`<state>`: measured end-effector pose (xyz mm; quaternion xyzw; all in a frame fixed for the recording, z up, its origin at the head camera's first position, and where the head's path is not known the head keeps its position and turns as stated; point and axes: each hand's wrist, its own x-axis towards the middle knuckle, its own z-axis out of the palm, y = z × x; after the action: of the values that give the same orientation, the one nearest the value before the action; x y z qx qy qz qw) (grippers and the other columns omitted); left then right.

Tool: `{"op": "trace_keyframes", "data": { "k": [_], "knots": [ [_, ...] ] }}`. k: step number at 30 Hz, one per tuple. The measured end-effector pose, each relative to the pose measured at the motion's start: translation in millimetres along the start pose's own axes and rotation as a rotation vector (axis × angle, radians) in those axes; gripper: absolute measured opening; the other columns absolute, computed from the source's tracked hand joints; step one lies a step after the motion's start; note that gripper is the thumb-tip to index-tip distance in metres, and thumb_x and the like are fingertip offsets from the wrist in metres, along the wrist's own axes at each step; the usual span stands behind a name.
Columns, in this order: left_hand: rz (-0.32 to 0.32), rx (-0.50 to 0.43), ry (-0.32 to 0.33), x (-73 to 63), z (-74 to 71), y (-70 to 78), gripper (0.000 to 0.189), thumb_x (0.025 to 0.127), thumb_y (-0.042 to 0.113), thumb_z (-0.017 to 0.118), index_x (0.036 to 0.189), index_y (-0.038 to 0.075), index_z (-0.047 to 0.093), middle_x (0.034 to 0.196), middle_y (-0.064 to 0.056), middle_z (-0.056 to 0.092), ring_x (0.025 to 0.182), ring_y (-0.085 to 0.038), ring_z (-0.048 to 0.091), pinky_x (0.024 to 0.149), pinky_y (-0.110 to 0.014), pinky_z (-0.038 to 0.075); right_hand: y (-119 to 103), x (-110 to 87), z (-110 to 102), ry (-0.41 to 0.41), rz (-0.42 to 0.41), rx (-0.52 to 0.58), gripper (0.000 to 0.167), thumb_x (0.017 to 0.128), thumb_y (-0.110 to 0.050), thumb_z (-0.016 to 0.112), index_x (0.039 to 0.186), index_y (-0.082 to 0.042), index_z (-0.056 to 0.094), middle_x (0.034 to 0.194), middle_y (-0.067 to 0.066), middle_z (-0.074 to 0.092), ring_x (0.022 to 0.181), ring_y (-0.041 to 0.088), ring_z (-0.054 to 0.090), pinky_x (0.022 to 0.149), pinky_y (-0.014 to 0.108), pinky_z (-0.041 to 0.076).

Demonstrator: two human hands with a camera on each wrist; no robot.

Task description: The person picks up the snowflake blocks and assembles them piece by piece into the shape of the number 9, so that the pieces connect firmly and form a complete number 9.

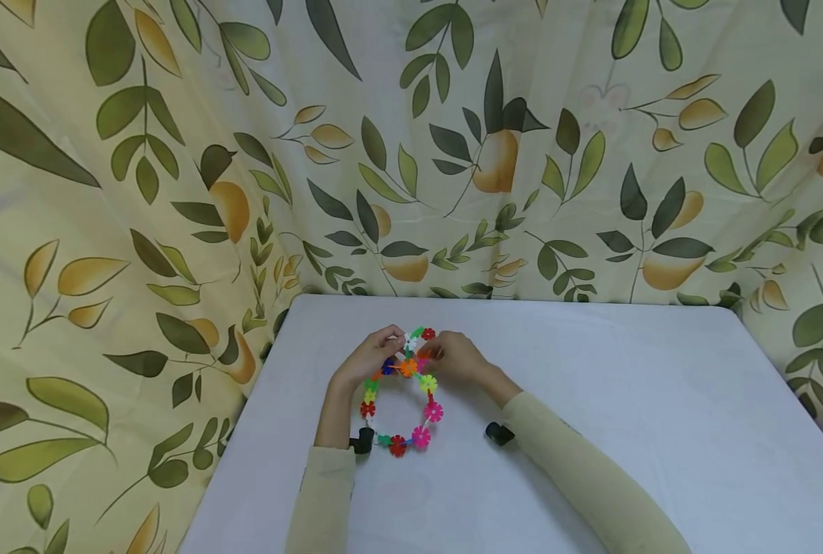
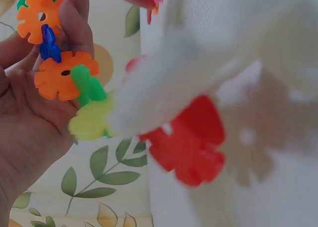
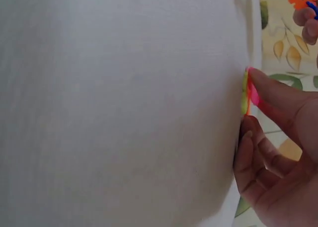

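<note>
A ring of colourful flower-shaped plastic linking discs (image 1: pixel 421 438) lies on the white tabletop, with a shorter run of discs at its far end. My left hand (image 1: pixel 366 360) is at the upper left of the ring; in the left wrist view its fingers hold the chain near an orange disc (image 2: pixel 39 17). Below that hand hang a blue, another orange, a yellow and a red disc (image 2: pixel 191 142), the nearest ones blurred. At the ring's upper right, my right hand (image 1: pixel 456 358) pinches a pink disc (image 3: pixel 254 94) between thumb and fingers, beside a yellow-green one.
White cloth covers the table (image 1: pixel 591 385). Behind it and to the left hangs a curtain (image 1: pixel 564 254) printed with leaves and fruit. A black wrist camera (image 1: pixel 500 433) sits by the right forearm, another (image 1: pixel 363 441) by the left.
</note>
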<state>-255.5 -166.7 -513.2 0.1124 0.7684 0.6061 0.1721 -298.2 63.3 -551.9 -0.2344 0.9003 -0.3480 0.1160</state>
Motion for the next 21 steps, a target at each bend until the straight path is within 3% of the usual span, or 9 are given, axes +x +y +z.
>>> {"op": "trace_keyframes", "data": {
  "k": [4, 10, 15, 18, 21],
  "knots": [
    [0.004, -0.007, 0.006, 1.4, 2.7, 0.7, 0.021, 0.112, 0.022, 0.048, 0.113, 0.005, 0.059, 0.11, -0.023, 0.06, 0.088, -0.021, 0.066, 0.082, -0.041, 0.058, -3.6, -0.4, 2.1, 0.035, -0.005, 0.002, 0.019, 0.085, -0.019, 0.089, 0.102, -0.016, 0.082, 0.093, -0.006, 0.071, 0.084, 0.016, 0.062, 0.075, 0.032, 0.054],
    [-0.031, -0.01, 0.021, 3.0, 5.2, 1.0, 0.025, 0.112, 0.025, 0.049, 0.125, 0.005, 0.054, 0.116, -0.016, 0.065, 0.099, -0.023, 0.069, 0.086, -0.037, 0.056, -2.0, -5.5, -3.1, 0.118, -0.013, 0.142, 0.004, 0.091, -0.012, 0.082, 0.095, -0.014, 0.081, 0.085, -0.006, 0.074, 0.075, 0.015, 0.064, 0.069, 0.03, 0.055],
    [-0.037, 0.018, 0.02, 3.2, 6.1, 2.2, 0.04, 0.11, 0.038, 0.052, 0.14, 0.012, 0.055, 0.123, -0.014, 0.068, 0.104, -0.026, 0.068, 0.092, -0.043, 0.054, -4.9, -7.9, -14.0, 0.197, 0.029, 0.369, 0.01, 0.093, -0.013, 0.081, 0.098, -0.005, 0.078, 0.082, 0.003, 0.076, 0.073, 0.026, 0.074, 0.068, 0.036, 0.062],
    [-0.026, 0.048, 0.008, 4.3, 6.4, 2.0, 0.044, 0.109, 0.044, 0.053, 0.142, 0.016, 0.058, 0.127, -0.014, 0.067, 0.107, -0.025, 0.067, 0.098, -0.046, 0.052, -10.7, -10.0, -23.5, 0.247, 0.042, 0.527, 0.015, 0.094, -0.009, 0.079, 0.102, 0.002, 0.075, 0.086, 0.013, 0.077, 0.078, 0.037, 0.077, 0.072, 0.045, 0.063],
    [-0.02, 0.058, -0.001, 5.2, 6.8, 1.7, 0.045, 0.109, 0.046, 0.052, 0.142, 0.016, 0.06, 0.129, -0.016, 0.067, 0.109, -0.026, 0.067, 0.1, -0.047, 0.051, -16.6, -11.7, -32.8, 0.283, 0.056, 0.655, 0.019, 0.095, -0.009, 0.077, 0.106, 0.006, 0.073, 0.092, 0.022, 0.076, 0.08, 0.039, 0.076, 0.075, 0.047, 0.062]
  ]
}}
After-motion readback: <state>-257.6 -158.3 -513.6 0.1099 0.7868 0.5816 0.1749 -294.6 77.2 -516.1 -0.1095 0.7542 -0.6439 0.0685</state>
